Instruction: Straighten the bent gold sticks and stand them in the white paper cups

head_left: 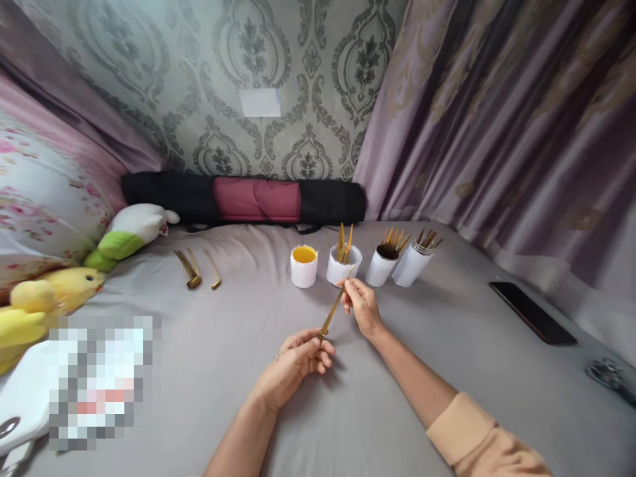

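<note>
A slender gold-coloured utensil slants upward between my hands; its exact kind does not show. My left hand pinches the lower end between thumb and fingers. My right hand is closed on the upper part, in front of a white cup with a few gold handles upright in it. To the left of that cup stands a white cup with a yellow inside. On its right are two white-wrapped containers, each with several thin gold or brown handles sticking out.
On the grey sheet at left lie a small pile of gold utensils and a single one. Plush toys and a white device are further left. A phone rests at right. A black-and-maroon roll bag lies along the wall.
</note>
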`<action>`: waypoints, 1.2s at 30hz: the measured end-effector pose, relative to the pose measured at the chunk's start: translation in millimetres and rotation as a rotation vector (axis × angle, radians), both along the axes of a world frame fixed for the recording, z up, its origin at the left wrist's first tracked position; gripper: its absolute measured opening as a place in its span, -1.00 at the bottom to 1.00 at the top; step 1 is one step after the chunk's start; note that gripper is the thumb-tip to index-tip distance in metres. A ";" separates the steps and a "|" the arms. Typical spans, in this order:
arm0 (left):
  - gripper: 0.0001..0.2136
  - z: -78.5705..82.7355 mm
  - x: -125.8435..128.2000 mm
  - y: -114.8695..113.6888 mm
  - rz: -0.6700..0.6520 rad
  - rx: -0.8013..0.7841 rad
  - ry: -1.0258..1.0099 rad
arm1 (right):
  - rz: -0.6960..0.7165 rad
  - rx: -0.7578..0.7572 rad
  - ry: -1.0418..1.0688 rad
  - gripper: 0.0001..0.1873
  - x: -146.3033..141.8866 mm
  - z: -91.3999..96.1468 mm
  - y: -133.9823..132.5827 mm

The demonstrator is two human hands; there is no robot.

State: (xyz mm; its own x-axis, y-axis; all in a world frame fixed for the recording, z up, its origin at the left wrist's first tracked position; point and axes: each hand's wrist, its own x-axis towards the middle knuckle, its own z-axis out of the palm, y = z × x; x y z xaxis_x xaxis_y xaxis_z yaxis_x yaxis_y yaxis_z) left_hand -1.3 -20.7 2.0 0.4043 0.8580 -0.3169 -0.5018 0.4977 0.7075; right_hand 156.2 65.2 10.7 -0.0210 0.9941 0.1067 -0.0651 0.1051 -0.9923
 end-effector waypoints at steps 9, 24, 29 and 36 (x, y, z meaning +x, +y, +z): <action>-0.73 3.0 1.2 0.2 -0.018 0.003 0.009 | -0.030 0.025 0.031 -0.61 12.4 14.0 10.9; -0.72 3.0 0.9 0.6 -0.039 0.012 0.023 | -0.096 0.022 0.025 -0.64 25.4 25.6 21.7; -0.71 1.2 1.9 0.8 -0.011 0.010 0.021 | -0.104 0.001 -0.002 -0.67 28.2 29.6 20.1; -0.74 1.2 2.2 1.8 0.051 -0.033 0.014 | -0.077 -0.032 -0.030 -0.70 30.9 36.7 17.4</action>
